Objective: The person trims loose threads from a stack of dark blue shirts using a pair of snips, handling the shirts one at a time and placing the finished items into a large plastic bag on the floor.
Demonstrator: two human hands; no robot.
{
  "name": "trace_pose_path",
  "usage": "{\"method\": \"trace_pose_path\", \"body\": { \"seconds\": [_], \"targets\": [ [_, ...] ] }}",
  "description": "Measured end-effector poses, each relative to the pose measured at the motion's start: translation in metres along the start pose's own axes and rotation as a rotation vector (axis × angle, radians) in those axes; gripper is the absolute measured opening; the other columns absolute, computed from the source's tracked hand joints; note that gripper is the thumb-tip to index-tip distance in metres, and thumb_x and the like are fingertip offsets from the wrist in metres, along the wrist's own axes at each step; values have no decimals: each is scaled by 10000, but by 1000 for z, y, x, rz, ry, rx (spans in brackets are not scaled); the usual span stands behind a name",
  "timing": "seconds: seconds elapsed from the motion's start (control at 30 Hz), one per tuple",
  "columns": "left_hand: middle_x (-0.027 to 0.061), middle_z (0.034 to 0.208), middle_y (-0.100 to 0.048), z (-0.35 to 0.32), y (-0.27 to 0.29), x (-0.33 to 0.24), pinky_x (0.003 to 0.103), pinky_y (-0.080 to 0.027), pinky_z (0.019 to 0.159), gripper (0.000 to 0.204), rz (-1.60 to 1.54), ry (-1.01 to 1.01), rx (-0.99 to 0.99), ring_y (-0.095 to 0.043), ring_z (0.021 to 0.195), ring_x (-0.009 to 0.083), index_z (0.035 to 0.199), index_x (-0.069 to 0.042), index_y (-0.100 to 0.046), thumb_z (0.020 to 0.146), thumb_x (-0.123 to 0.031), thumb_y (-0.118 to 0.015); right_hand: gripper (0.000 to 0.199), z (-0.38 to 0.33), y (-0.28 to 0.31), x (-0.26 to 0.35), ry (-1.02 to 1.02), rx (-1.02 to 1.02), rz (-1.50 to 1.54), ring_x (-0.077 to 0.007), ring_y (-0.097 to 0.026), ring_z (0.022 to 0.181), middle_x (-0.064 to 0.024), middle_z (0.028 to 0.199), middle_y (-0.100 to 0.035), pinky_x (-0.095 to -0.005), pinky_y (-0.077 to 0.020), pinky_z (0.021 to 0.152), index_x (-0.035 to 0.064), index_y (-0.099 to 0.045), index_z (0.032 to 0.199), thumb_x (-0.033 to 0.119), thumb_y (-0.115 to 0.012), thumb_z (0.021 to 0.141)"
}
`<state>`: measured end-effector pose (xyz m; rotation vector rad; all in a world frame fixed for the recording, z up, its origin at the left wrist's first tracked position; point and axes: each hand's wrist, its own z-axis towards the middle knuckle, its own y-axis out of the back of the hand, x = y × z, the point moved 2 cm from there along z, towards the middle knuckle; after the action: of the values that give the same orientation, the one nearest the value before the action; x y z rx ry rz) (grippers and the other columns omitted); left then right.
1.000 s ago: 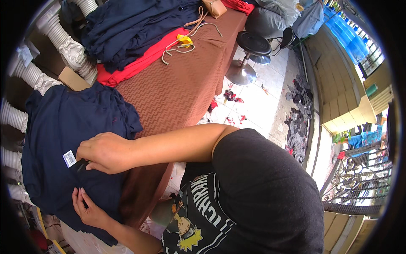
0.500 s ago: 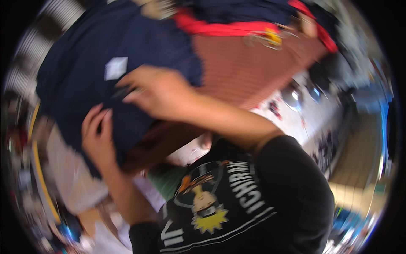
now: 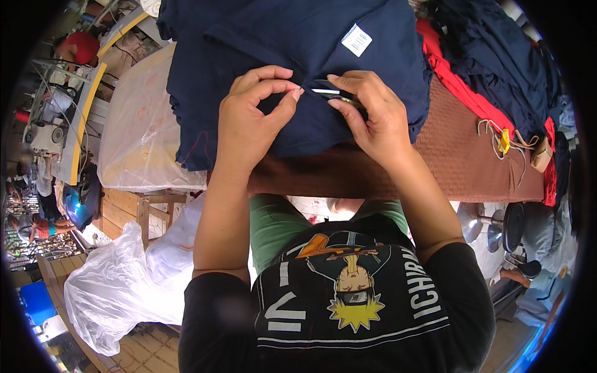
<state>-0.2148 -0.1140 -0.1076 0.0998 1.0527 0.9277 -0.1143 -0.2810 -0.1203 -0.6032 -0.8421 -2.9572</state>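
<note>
A navy blue garment (image 3: 249, 37) lies spread over the table, with a white label (image 3: 356, 41) on it beyond my right hand. My right hand (image 3: 376, 112) is closed around small thread snips (image 3: 328, 91), thumb below and fingers above. Their blades point left, just above the cloth. Facing them, my left hand (image 3: 252, 112) has its thumb and fingertips pinched together close to the blade tips. Folds in the garment gather near that pinch. Whatever lies between the left fingertips is too small to make out.
A brown cloth (image 3: 472, 143) covers the table. At right are red and navy garments (image 3: 497, 56), a yellow object with cords (image 3: 504, 142) and a small wooden block (image 3: 542, 154). Plastic-wrapped material (image 3: 134, 137) stands at left. Clear plastic sheeting (image 3: 118, 286) lies lower left.
My view has swung, so the garment now sits ahead of me. My left fingertips, apart before, are pinched together. The snips stay in my right hand, now pointing at the left fingertips.
</note>
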Motion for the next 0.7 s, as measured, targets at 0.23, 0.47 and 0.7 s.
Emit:
{"method": "trace_pose_path", "body": {
  "seconds": [0.23,0.47,0.7],
  "targets": [
    [26,1053,-686,1,-1,0,322,-473,890,114,-27,-5,-13,-604,1011,205,877,-59,-737,772,-103,-730,240,8,-10,3,79,-5,-78,-257,-637,811,-57,930,-630,-359,-500,695,103,-658,1014,129,-713,781],
    [55,932,-692,-1,36,-8,295,-473,782,84,-440,-239,635,-632,838,176,801,-22,-720,799,-106,-709,233,11,-3,-4,59,-113,-62,-284,-638,762,-88,890,-625,-336,-516,641,76,-649,1016,84,-712,792],
    [16,1015,-663,-6,12,2,322,-494,745,337,254,-129,-82,-624,774,200,1035,-67,-667,745,-192,-787,243,8,18,6,-50,-203,61,-232,-631,810,-96,911,-605,-293,-521,679,44,-638,1055,-29,-664,825]
  ]
}}
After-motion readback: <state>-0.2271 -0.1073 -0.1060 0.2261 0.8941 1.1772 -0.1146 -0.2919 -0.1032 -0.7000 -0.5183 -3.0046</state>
